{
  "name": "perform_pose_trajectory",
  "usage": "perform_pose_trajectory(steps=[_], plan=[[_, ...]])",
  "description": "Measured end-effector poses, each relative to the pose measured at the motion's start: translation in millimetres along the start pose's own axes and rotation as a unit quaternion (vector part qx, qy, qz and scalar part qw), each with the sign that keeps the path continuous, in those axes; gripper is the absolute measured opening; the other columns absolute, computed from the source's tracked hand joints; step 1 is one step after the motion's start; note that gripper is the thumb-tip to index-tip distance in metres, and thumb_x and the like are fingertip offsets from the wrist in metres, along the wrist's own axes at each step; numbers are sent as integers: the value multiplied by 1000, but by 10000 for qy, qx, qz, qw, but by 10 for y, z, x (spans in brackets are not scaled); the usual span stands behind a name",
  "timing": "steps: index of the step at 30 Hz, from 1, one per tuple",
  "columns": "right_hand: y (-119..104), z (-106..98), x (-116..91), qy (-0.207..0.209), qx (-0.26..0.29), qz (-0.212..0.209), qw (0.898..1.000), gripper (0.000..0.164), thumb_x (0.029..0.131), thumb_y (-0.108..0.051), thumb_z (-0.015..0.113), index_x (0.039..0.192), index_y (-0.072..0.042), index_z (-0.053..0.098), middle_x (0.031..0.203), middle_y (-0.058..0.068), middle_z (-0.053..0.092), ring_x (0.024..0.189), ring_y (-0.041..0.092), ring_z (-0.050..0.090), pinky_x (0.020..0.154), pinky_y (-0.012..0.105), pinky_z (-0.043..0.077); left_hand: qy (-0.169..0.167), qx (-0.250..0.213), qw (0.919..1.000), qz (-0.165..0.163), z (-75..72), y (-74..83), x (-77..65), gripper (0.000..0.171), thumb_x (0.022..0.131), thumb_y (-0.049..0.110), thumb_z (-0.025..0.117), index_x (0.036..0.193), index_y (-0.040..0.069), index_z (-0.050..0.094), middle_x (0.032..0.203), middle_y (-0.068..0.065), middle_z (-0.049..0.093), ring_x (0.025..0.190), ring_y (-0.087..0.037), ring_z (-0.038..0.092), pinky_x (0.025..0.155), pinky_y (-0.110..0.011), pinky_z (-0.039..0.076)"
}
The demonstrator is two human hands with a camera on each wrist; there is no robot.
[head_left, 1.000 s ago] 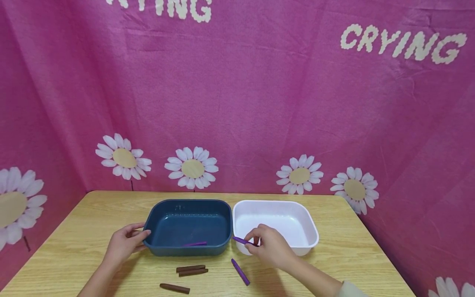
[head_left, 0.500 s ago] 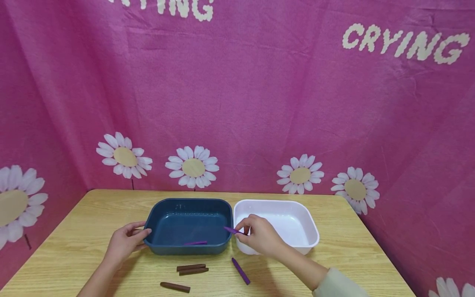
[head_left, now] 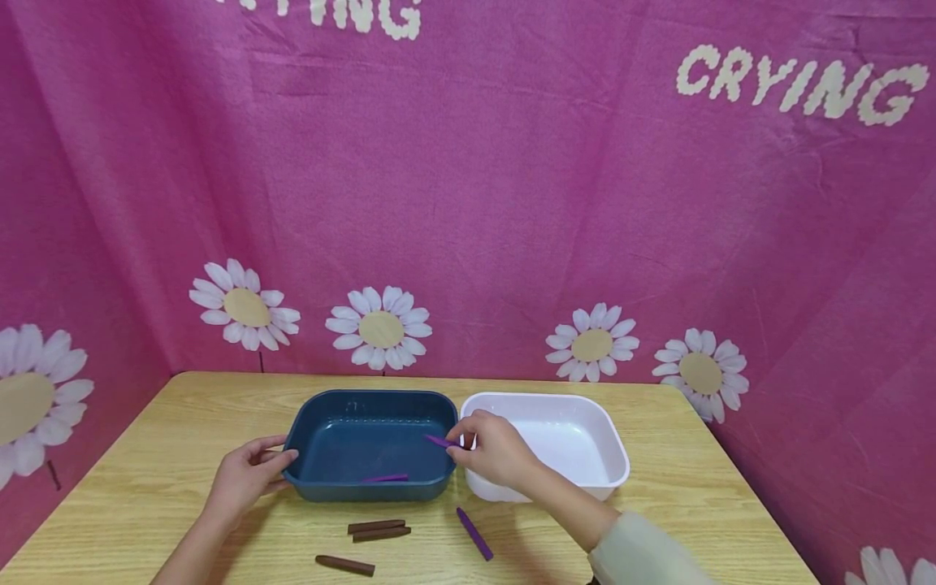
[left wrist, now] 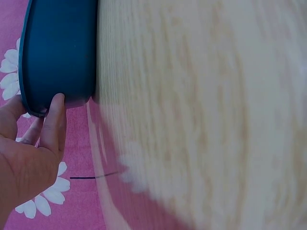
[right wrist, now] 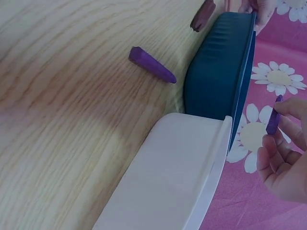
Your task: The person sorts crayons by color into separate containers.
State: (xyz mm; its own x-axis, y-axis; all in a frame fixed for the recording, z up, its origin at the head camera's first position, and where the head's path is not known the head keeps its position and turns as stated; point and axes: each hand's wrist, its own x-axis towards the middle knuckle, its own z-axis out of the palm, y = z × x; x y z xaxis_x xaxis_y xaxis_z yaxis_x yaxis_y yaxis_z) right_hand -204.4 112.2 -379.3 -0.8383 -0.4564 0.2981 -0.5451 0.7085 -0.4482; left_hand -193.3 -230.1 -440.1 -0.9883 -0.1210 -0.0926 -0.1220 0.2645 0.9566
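Note:
My right hand point(head_left: 497, 448) pinches a purple crayon point(right wrist: 273, 120) between thumb and fingertips, over the right end of a dark blue tub point(head_left: 369, 492). The crayon's tapered end points left into the tub. At the tub's left end my left hand point(head_left: 243, 481) grips the rim, thumb over the edge and fingers point(left wrist: 54, 122) against the outer wall. A second purple crayon point(head_left: 385, 478) lies inside near the front wall. Another purple crayon point(head_left: 474, 534) rests on the table below the gap between the tubs.
A white tub point(head_left: 617, 463) stands right beside the blue one, partly behind my right hand. Two brown crayons point(head_left: 380, 534) lie together in front of the blue tub, and a third brown crayon point(head_left: 345, 565) is nearer me. A pink flowered cloth point(head_left: 483, 203) hangs behind the table.
My right hand has moved left and slightly up with the purple crayon, from the white tub's front to over the blue tub's right end. The left hand has stayed at the rim.

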Motion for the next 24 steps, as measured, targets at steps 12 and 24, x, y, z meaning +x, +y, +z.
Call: perform_pose_trajectory(steps=[12,24], plan=[[-21,83,173,-122,-14,40,9999,11,80,-19,71,87,-10,72,70,-1,55,64,5,43,56,18,37,31,21,10000,-20,9,-7,7,52,89,18,63,130,-10,46,92,-7,68,75,-7,66,69,-29,58],[-89,229,296,-379,347,210,9985,12,82,-20,70,89,-11,72,71,-2,53,64,4,43,56,17,38,58,-3,10000,-68,14,-16,21,51,89,16,63,130,-10,46,90,-5,67,75,-9,67,69,-29,58]])
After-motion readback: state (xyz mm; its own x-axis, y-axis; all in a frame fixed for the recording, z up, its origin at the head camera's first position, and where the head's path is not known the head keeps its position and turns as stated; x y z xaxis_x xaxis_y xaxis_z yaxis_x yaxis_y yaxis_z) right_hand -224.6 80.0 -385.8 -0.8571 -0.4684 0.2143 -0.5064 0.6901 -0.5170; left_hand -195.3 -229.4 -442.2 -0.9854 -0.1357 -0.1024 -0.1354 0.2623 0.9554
